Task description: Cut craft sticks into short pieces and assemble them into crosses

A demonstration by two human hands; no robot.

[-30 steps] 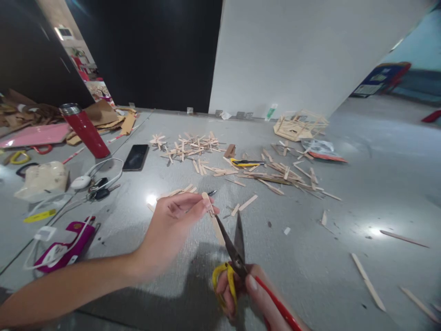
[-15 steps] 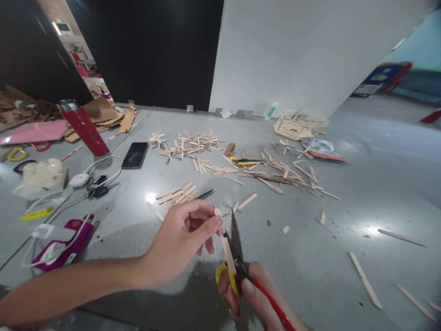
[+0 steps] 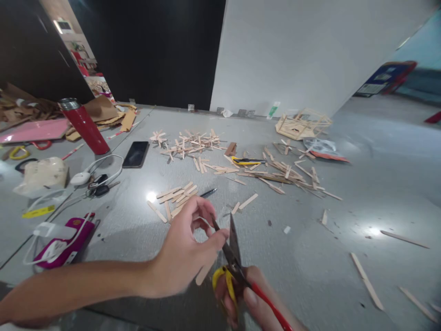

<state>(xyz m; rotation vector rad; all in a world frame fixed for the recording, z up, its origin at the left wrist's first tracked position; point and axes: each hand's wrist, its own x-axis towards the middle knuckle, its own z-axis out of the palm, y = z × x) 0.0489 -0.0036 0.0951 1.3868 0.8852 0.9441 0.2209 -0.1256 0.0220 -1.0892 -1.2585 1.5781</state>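
Low on the gray surface (image 3: 296,262), in the head view, the right hand (image 3: 257,294) grips the scissors (image 3: 235,265) by their yellow and red handles, the blades parted and pointing away. The left hand (image 3: 186,253) curls just beside them, thumb and fingertips right at one blade. Below its thumb juts the end of a wooden stick (image 3: 204,274); the fingers hide the rest, so I cannot tell how firmly it is pinched, if at all.

The chief risk, I judge, is a nicked thumb or finger, should the blades close with the left hand this near. A loose or skewed stick could also twist or split under an off-center bite. Just beyond the left hand lie a loose group of sticks (image 3: 177,195) and a black pen (image 3: 209,193); a careless knuckle could scatter them.
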